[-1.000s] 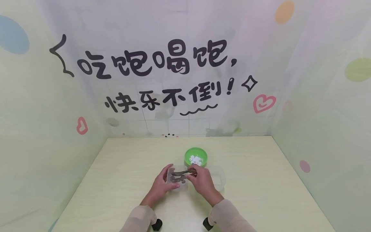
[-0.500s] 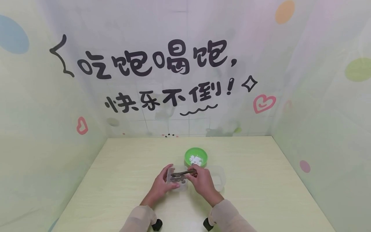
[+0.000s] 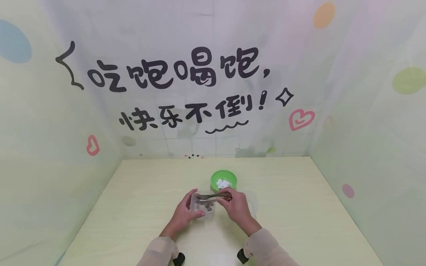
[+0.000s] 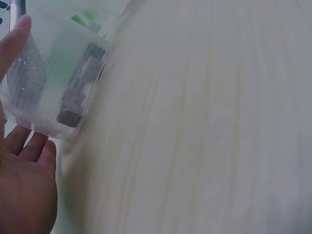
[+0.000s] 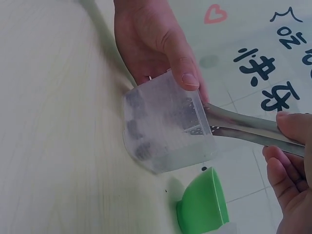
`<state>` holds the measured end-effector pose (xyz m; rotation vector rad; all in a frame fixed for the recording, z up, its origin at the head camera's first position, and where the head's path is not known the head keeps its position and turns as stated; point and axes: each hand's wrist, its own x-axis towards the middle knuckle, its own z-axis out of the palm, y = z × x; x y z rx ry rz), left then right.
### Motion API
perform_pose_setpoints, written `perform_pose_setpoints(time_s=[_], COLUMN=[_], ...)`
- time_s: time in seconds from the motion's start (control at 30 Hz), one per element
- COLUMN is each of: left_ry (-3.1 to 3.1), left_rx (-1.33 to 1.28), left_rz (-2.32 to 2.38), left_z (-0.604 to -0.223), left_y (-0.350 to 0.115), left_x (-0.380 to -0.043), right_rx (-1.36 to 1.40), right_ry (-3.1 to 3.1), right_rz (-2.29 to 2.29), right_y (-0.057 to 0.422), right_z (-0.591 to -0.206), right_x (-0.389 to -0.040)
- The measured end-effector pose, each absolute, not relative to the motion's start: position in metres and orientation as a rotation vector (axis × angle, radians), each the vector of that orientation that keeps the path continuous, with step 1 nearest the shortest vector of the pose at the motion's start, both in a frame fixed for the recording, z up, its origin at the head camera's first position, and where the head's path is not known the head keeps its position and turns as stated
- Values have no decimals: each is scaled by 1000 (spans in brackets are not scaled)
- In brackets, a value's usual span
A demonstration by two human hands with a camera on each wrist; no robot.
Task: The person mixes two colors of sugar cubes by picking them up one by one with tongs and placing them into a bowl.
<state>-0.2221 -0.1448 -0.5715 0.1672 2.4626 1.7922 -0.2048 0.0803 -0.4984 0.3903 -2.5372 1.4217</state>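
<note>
My left hand (image 3: 183, 211) grips a clear plastic box (image 3: 199, 214), thumb at the near side and fingers on the other. Several dark grey chunks (image 4: 69, 117) lie along the bottom of the box. Metal tongs (image 5: 243, 123) are held in my right hand (image 3: 237, 207), between thumb and fingers. The perforated tong tips reach into the box and stand apart; I see nothing gripped between them. Behind the hands, a green bowl (image 3: 223, 174) holds several small white pieces (image 3: 223, 183).
A second clear container or lid (image 3: 252, 205) lies on the table, mostly hidden behind my right hand. The pale wooden tabletop (image 3: 149, 184) ends at printed cloth walls (image 3: 166, 147) at the back and both sides.
The tongs closed half a second ago and now stand apart again. My right hand has shifted slightly right, drawing them back a little. The left hand keeps the box in place.
</note>
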Motion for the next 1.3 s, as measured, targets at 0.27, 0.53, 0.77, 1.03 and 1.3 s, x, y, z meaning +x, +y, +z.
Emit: perform_pose_setpoints(time_s=[0.27,0.53,0.77,1.03,1.3], left_ry=[2449,2453,2444,2459,2444], left_rx=[165,159,152,143,148], left_rz=[1809,1813,1815,1793,1795], left_z=[-572,-572,-573,-576,-573], left_y=[-145,-144,-144,-145,-145], left_x=[-223,-222,-223,-223,-223], right_rx=[388,400,403,339,265], right_ry=[-2421,-2321,-2219,-2141,-2115], right_rz=[1425,1408,1413,1384,1368], right_y=[86,94,102,108,116], right_z=[-496,-491,-490,-494,-496], right_x=[-204,-202,-202,-207,-209])
